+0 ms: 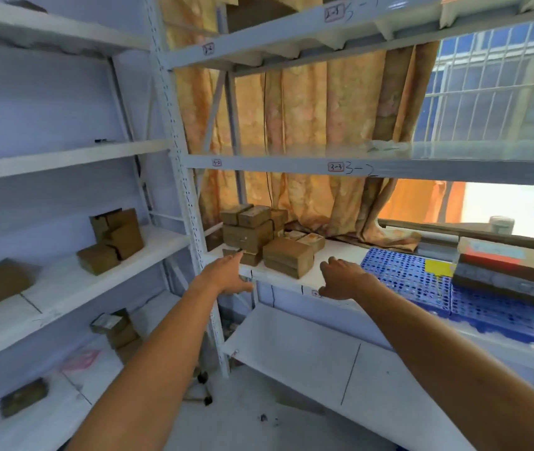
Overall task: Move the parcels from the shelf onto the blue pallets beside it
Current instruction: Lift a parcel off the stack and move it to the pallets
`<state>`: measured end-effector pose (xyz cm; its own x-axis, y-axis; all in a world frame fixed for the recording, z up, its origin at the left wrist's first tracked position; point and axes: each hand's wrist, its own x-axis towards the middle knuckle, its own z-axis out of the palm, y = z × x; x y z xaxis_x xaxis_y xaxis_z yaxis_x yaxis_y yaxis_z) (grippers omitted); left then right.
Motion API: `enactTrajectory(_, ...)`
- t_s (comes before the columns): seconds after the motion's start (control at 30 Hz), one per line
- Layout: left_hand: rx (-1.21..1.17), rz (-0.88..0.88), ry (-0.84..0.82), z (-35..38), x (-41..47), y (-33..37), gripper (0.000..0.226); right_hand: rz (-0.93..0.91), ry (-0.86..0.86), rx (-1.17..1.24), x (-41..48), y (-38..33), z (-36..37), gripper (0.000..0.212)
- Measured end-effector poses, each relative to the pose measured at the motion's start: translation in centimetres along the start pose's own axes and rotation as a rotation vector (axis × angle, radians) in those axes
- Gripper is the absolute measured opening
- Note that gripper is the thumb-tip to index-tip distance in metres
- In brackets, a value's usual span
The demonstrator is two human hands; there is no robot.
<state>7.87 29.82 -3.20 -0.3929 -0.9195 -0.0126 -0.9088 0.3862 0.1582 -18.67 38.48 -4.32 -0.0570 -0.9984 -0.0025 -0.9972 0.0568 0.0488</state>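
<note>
A stack of brown cardboard parcels [248, 229] stands on the white shelf [340, 255] near its left post. A separate pair of brown parcels [287, 257] lies just in front and to the right of that stack. My left hand [226, 275] reaches over the shelf's front edge, fingers extended toward the lowest parcel of the stack and holding nothing. My right hand [340, 278] hovers empty over the shelf edge, right of the pair. The blue perforated pallets [399, 275] lie on the same shelf to the right, with a pile of parcels [503, 271] on them.
The left shelving unit holds more brown parcels [117, 237] on its middle and lower boards. A white upright post [181, 177] separates the two units. Orange curtains [308, 125] hang behind the shelf. A lower white board [324, 353] sits beneath my arms.
</note>
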Motion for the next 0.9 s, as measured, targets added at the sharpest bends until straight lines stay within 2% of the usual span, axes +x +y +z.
enactTrajectory(0.27,-0.032,0.068,-0.062,2.6,0.9,-8.8,0.1,0.082,-0.036,0.008,3.8,-6.6,1.9,0.058)
enactTrajectory(0.47,-0.067,0.104,-0.133,4.7,2.4,-12.1,0.097,0.171,-0.051,0.028,5.3,-9.3,3.5,0.061)
enactTrajectory(0.7,-0.102,0.119,-0.151,6.3,6.8,-13.2,0.096,0.214,-0.104,0.027,8.5,-8.6,5.3,0.067)
enactTrajectory(0.9,-0.081,0.134,-0.167,7.1,13.4,-13.5,0.092,0.214,-0.132,0.045,15.2,-6.4,7.0,0.072)
